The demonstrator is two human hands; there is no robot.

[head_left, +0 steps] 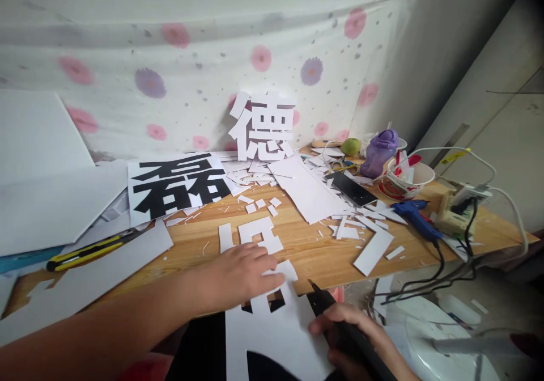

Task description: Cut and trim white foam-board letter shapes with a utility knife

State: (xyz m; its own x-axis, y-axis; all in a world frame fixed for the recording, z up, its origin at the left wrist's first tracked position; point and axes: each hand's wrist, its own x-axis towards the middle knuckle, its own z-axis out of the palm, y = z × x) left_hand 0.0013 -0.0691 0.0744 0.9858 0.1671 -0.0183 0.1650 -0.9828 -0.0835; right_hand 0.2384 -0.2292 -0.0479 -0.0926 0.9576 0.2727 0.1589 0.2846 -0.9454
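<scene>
A white foam sheet (272,330) with cut-out openings lies over the table's front edge and reaches down toward my lap. My left hand (244,273) rests flat on its upper part, fingers stretched to the right. Wrapped round a dark, long tool (340,324) with a thin pointed tip is my right hand (357,324), just right of the sheet. The tip is close to the sheet's right edge; whether it touches is unclear. A cut white character (261,126) leans upright against the patterned cloth. On the left lies a paper with a black printed character (178,185).
A yellow-black cutter (93,250) lies left. White scraps (261,204) are scattered across the wooden table (204,245). Toward the right are a black phone (351,188), a blue glue gun (419,219), a purple cup (380,153), a paper bowl (408,180) and a power strip (459,216) with cables.
</scene>
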